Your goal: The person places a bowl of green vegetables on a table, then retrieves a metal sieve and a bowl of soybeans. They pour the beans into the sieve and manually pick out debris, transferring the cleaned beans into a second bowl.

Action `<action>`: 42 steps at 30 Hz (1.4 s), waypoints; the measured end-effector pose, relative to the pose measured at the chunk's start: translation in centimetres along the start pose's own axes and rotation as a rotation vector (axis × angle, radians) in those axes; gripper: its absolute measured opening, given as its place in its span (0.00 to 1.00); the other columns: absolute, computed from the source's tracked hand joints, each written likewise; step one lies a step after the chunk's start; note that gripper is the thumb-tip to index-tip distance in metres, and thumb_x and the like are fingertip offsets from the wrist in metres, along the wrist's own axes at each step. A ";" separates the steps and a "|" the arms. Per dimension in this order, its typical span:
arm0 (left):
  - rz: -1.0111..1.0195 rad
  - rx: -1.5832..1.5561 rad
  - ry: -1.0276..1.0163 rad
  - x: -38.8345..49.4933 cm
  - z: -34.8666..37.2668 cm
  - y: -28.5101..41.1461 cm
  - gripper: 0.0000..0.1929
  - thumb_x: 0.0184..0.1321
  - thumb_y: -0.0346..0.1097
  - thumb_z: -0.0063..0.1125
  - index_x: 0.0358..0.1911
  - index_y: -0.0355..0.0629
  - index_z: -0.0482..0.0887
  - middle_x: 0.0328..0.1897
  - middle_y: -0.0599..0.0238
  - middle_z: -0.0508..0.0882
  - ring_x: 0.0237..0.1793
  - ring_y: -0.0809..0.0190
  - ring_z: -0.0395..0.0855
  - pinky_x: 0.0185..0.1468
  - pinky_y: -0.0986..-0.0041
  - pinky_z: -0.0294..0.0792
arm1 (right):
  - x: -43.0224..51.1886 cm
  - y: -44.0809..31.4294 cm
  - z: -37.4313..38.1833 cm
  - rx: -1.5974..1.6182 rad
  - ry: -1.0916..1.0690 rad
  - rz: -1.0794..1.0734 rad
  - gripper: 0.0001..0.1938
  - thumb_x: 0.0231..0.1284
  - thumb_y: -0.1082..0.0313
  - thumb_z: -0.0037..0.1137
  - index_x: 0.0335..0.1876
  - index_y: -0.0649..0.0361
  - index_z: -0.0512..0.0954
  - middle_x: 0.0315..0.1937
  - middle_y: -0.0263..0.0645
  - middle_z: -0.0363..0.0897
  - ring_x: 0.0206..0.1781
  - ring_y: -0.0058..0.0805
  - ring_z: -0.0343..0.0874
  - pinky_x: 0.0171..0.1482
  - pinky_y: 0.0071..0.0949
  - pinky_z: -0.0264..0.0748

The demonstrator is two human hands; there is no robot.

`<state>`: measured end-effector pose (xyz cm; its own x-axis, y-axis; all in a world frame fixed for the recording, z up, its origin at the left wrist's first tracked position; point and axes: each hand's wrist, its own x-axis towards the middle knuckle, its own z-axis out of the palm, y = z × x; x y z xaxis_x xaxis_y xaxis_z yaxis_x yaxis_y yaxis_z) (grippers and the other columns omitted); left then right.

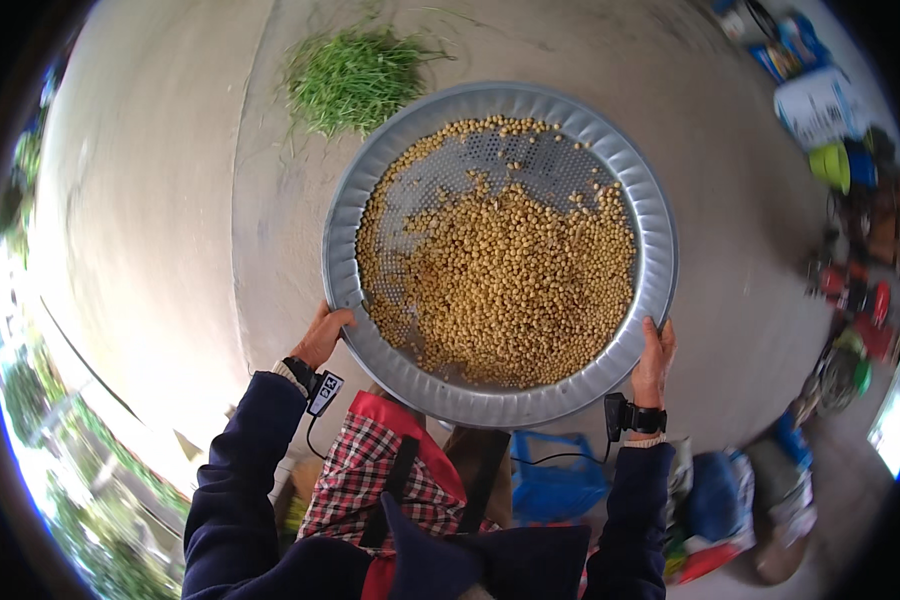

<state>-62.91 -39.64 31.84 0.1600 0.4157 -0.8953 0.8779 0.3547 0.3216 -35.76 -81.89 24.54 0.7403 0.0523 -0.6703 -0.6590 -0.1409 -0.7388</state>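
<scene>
A round metal sieve [652,240] with a fluted rim is held out before me by both hands. My left hand [322,335] grips the rim at its lower left, thumb over the edge. At the lower right, my right hand [654,364] holds the rim the same way. Yellow-tan soybeans [514,277] are heaped across the middle and near side of the sieve. Toward the far side, the perforated bottom [457,161] shows through, with a thin band of beans along the rim. The fingers beneath the rim are hidden.
Cut green grass [356,79] lies on the concrete floor [157,187] beyond the sieve. A blue plastic stool or crate [559,476] stands close to my legs. Sacks [716,495] sit at the lower right. Buckets, including a lime-green one [830,166], and other goods line the right wall.
</scene>
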 end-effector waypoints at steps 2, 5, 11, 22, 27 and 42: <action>-0.091 -0.032 -0.009 -0.9 0.9 1.5 0.13 0.49 0.37 0.53 0.39 0.43 0.73 0.30 0.71 0.72 0.30 0.70 0.66 0.33 0.78 0.59 | 0.7 -0.3 -0.6 -0.087 0.024 0.110 0.10 0.60 0.72 0.49 0.45 0.66 0.73 0.37 0.31 0.74 0.39 0.17 0.68 0.43 0.19 0.64; -0.002 -0.150 -0.071 -2.5 1.4 3.7 0.13 0.48 0.30 0.50 0.40 0.42 0.75 0.35 0.68 0.77 0.37 0.65 0.73 0.40 0.75 0.65 | -0.1 0.8 -1.2 0.079 -0.071 0.025 0.10 0.60 0.73 0.48 0.45 0.67 0.72 0.37 0.31 0.74 0.39 0.17 0.68 0.43 0.19 0.65; -0.054 -0.059 -0.050 -2.1 1.6 2.2 0.18 0.45 0.21 0.48 0.43 0.41 0.75 0.40 0.64 0.77 0.43 0.59 0.75 0.45 0.66 0.70 | 3.8 -1.4 -3.2 -0.166 -0.272 0.152 0.15 0.63 0.64 0.48 0.51 0.64 0.71 0.40 0.30 0.75 0.40 0.16 0.68 0.43 0.19 0.67; -0.149 -0.585 0.159 -5.5 12.2 -4.6 0.09 0.46 0.28 0.51 0.34 0.40 0.75 0.32 0.65 0.76 0.37 0.62 0.75 0.42 0.72 0.69 | 23.9 3.7 -13.8 -1.325 -0.527 0.076 0.31 0.51 0.63 0.58 0.63 0.61 0.62 0.57 0.54 0.68 0.60 0.46 0.68 0.58 0.36 0.66; -0.264 -0.729 0.335 -6.4 16.4 -3.3 0.05 0.47 0.29 0.49 0.29 0.40 0.76 0.31 0.67 0.78 0.35 0.63 0.75 0.45 0.71 0.68 | 33.6 7.3 -14.6 -1.274 -0.647 -0.263 0.31 0.45 0.72 0.55 0.61 0.63 0.63 0.53 0.53 0.72 0.56 0.47 0.71 0.58 0.36 0.66; -0.107 -0.958 0.399 -1.6 18.3 -9.2 0.07 0.48 0.33 0.51 0.31 0.43 0.76 0.34 0.68 0.78 0.39 0.63 0.74 0.51 0.70 0.65 | 13.8 0.7 -16.7 -1.088 -1.452 0.034 0.05 0.34 0.78 0.45 0.20 0.63 0.62 0.16 0.51 0.61 0.17 0.42 0.62 0.22 0.38 0.63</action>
<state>-62.97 -58.92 24.68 -0.2117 0.5278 -0.8226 0.1255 0.8494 0.5127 -23.76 -97.77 15.92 -0.3548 0.6781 -0.6437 0.1423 -0.6413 -0.7540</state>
